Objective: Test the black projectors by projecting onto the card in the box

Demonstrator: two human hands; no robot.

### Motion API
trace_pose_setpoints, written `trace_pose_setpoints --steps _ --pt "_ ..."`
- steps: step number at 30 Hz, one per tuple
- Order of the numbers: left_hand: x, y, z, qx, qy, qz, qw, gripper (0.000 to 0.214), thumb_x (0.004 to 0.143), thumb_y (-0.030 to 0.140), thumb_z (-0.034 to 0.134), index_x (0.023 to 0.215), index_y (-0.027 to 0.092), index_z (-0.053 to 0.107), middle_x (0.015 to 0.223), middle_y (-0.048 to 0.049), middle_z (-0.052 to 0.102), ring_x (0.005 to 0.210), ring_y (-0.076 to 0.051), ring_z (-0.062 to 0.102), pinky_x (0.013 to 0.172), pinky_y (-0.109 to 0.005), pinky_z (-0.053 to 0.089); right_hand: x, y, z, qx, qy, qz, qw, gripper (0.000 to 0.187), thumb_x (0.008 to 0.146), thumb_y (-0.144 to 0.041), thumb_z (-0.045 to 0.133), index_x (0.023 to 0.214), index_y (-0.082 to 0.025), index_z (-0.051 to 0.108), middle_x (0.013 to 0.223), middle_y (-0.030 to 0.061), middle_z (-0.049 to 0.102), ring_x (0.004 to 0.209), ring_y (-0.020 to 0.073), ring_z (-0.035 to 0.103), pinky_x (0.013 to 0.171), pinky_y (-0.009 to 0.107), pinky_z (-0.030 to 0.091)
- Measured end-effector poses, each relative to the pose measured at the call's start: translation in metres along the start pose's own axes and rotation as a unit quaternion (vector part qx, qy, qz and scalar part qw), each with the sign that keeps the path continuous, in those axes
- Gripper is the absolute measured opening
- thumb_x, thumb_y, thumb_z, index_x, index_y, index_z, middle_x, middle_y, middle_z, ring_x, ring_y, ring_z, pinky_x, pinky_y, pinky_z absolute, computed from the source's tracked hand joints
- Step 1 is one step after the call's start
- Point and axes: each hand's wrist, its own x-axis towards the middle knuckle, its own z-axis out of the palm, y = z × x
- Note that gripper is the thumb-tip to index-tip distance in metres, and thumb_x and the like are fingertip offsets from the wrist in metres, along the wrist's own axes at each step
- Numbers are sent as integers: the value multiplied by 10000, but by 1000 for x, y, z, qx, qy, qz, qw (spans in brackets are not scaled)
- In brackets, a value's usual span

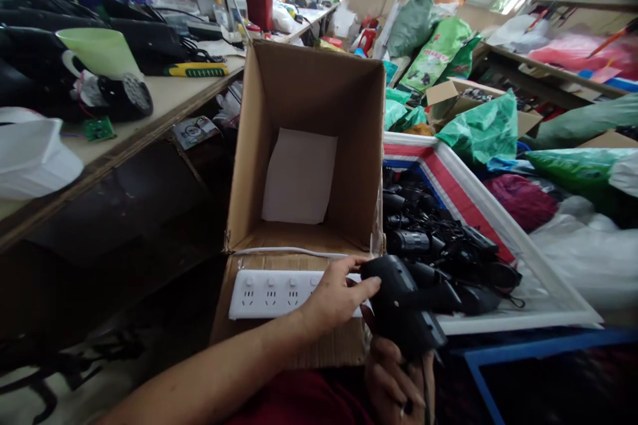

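Note:
A black hair dryer (399, 302) is held between my two hands, just right of the power strip. My left hand (333, 293) has its thumb and fingers closed on one end of the barrel. Below, my right hand (396, 378) is wrapped around the other end, where a dark cord hangs down; some of its fingers are hidden by the dryer. Behind my left hand lies a white power strip (282, 307), its right end partly covered. It rests on a cardboard flap in front of an open cardboard box (252, 146), which has a white sheet (299, 176) inside.
To the right, a white-framed bin (548, 292) with a striped liner holds several black hair dryers and cords. A workbench (164, 103) on the left carries a green cup (102, 52), a white container (34, 156) and a yellow-green cutter (197, 70). Green bags (481, 126) crowd the back right.

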Motion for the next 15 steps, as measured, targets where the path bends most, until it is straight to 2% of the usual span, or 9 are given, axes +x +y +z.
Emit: trace_pose_setpoints --steps 3,8,10,12,13,15 --pt "2 -8 -4 -11 14 -33 999 342 751 277 664 1050 125 602 1040 -114 607 722 -158 587 597 -267 486 -1 -1 25 167 22 29 985 338 797 -398 673 980 -120 616 699 20 670 309 -40 421 375 74 403" --pt "4 -15 -8 -42 8 -70 997 321 779 343 643 1009 130 573 966 -87 578 764 -163 580 609 -269 496 -2 -4 43 248 68 54 965 366 885 -421 516 972 -71 578 695 84 703 299 -12 440 372 116 412" --pt "5 -18 -9 -54 -7 -70 996 378 765 400 667 1011 130 569 983 -98 583 830 -192 591 654 -297 510 -2 -5 45 224 71 51 971 387 877 -427 515 953 -55 587 731 121 712 300 -23 422 375 112 401" --pt "5 -19 -13 -68 -44 -57 995 487 746 478 683 1061 126 566 1062 -129 589 935 -237 597 756 -356 514 -1 -8 47 160 52 44 985 394 842 -439 555 917 -57 615 725 120 705 308 -31 405 384 109 390" --pt "5 -18 -16 -75 -67 -46 994 576 725 521 694 1125 132 550 1149 -150 572 1009 -262 585 828 -390 499 -1 -10 47 118 39 38 992 401 825 -462 566 896 -73 632 713 104 698 309 -30 393 386 116 385" --pt "3 -15 -25 -87 -120 -18 989 871 594 566 782 1299 179 448 1362 -177 451 1168 -314 511 968 -445 424 -1 -15 48 10 21 15 1000 424 818 -532 535 821 -125 655 666 55 678 306 -15 364 375 142 368"
